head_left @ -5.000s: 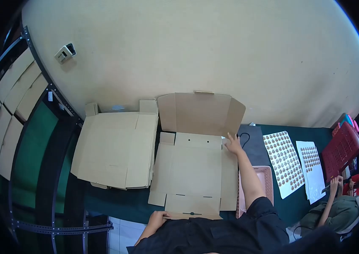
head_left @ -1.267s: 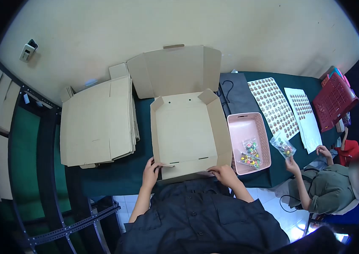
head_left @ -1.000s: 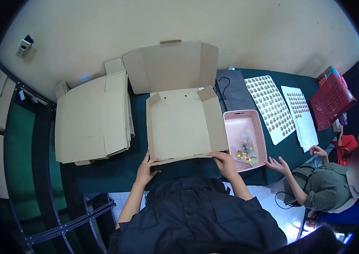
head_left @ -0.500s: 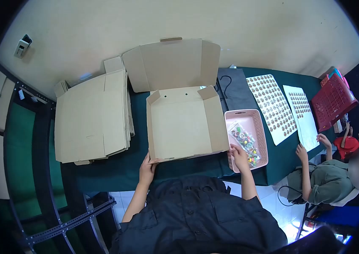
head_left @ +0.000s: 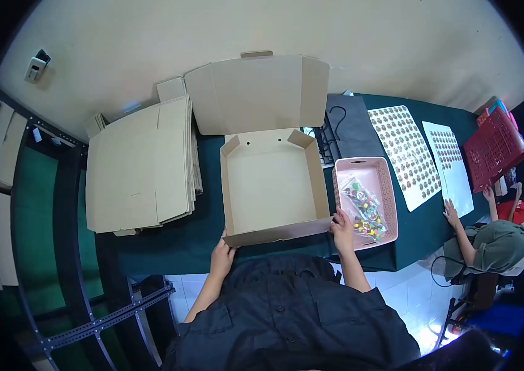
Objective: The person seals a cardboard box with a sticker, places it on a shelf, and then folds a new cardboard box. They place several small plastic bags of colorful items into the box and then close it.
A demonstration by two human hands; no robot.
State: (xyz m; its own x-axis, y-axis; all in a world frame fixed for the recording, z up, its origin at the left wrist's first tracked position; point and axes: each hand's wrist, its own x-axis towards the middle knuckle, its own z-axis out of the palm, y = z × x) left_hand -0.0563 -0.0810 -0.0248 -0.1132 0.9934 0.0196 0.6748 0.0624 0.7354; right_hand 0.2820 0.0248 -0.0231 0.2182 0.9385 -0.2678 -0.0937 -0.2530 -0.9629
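Note:
An open cardboard box [head_left: 272,185] stands on the dark green table, its lid raised at the back. My left hand [head_left: 222,255] grips its near left corner, fingers closed on the front wall. At the near right corner my right hand [head_left: 342,232] pinches the box edge. Right beside that hand is a pink basket [head_left: 390,210] holding small plastic packets [head_left: 366,213] with colourful pieces. The inside of the box shows a bare bottom.
Flattened cardboard [head_left: 138,167] is stacked at the left. To the right lie black bags [head_left: 356,133], a sticker sheet [head_left: 405,154] and another sheet [head_left: 454,176], touched by a co-worker's hand [head_left: 452,213]. A dark red basket [head_left: 494,148] tilts at the far right.
The box's front wall now stands higher and faces me more. My right hand has shifted slightly left against the corner. The co-worker's hands have moved apart, and the view has shifted a little.

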